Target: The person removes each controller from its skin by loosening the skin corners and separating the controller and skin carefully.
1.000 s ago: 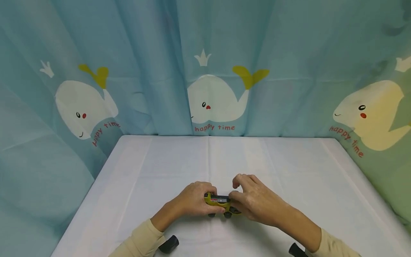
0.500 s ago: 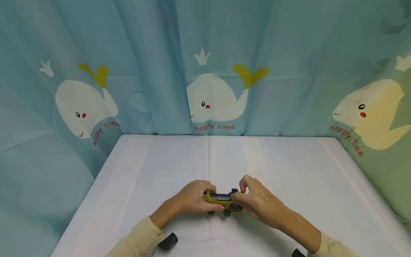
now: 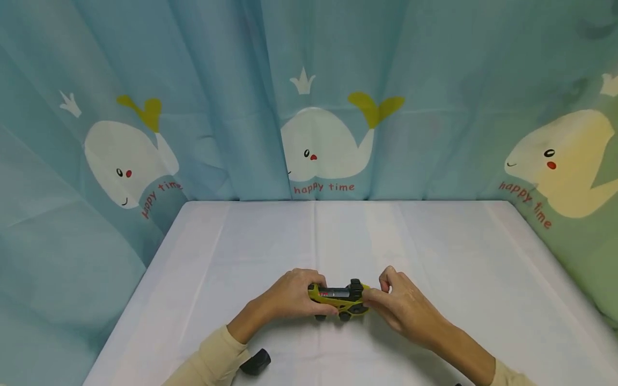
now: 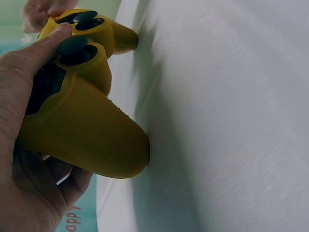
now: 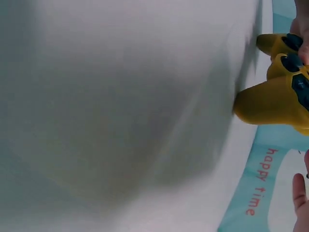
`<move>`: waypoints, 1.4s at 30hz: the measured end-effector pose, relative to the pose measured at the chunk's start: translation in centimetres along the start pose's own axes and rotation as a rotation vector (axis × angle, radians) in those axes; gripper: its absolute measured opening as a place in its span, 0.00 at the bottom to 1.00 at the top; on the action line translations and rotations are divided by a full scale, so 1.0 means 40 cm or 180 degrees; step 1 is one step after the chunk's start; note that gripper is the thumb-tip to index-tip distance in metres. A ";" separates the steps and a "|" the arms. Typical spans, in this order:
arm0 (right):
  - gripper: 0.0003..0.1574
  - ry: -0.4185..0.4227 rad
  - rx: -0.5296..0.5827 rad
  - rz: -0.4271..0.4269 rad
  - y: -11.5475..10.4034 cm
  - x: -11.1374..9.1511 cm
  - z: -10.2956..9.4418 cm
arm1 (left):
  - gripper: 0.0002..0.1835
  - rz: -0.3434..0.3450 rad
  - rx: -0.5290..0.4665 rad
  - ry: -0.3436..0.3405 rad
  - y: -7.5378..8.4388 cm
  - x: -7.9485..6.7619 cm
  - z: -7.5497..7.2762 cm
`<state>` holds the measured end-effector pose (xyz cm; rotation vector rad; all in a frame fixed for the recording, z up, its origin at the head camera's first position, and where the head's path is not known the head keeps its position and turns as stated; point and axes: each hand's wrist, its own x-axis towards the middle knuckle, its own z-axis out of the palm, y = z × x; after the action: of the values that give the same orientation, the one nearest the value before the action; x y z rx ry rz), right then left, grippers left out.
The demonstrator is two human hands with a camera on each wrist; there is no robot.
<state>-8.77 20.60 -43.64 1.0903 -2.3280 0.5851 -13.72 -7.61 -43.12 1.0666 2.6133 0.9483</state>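
Observation:
A game controller [image 3: 343, 304] in a yellow silicone sleeve stands close over the white tabletop, its black edge with shoulder buttons facing up. My left hand [image 3: 294, 295] grips its left end, thumb along the near face beside a thumbstick [image 4: 72, 45] in the left wrist view. One yellow handle [image 4: 91, 130] points down close to the cloth. My right hand [image 3: 405, 303] is at the controller's right end, thumb overlapping it in the head view and index finger bent above. The right wrist view shows a gap between the right fingers [image 5: 299, 189] and the sleeve.
The white cloth-covered table [image 3: 251, 236] extends around the hands. A blue curtain [image 3: 217, 96] with printed whales hangs behind and at both sides. A black cylindrical piece [image 3: 256, 362] sits by the left sleeve cuff [image 3: 217, 354].
My right hand has drawn to the right, from over the controller's right part to its end, uncovering the black shoulder buttons there. The left hand keeps its grip.

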 end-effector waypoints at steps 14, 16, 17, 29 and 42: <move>0.04 -0.0023 0.0722 0.0779 -0.025 -0.035 0.007 | 0.20 -0.0009 0.0069 0.0203 0.007 -0.009 0.010; 0.09 -0.0135 0.1241 0.1166 -0.029 -0.024 0.000 | 0.20 -0.0075 0.0024 0.0276 0.007 -0.012 0.011; 0.10 -0.0204 0.1513 0.1382 -0.030 -0.016 -0.002 | 0.21 -0.0111 0.0008 0.0307 0.006 -0.014 0.012; 0.20 -0.0339 0.2183 0.2413 -0.044 0.027 -0.010 | 0.17 -0.0245 -0.0914 0.0030 -0.002 -0.038 0.007; 0.15 -0.0285 0.1415 0.1316 -0.009 -0.003 -0.011 | 0.18 -0.0215 -0.0965 -0.0112 -0.005 -0.036 0.003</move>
<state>-8.33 20.71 -43.31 0.8187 -2.5905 1.2795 -12.74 -8.62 -43.46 0.9039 2.3608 1.2468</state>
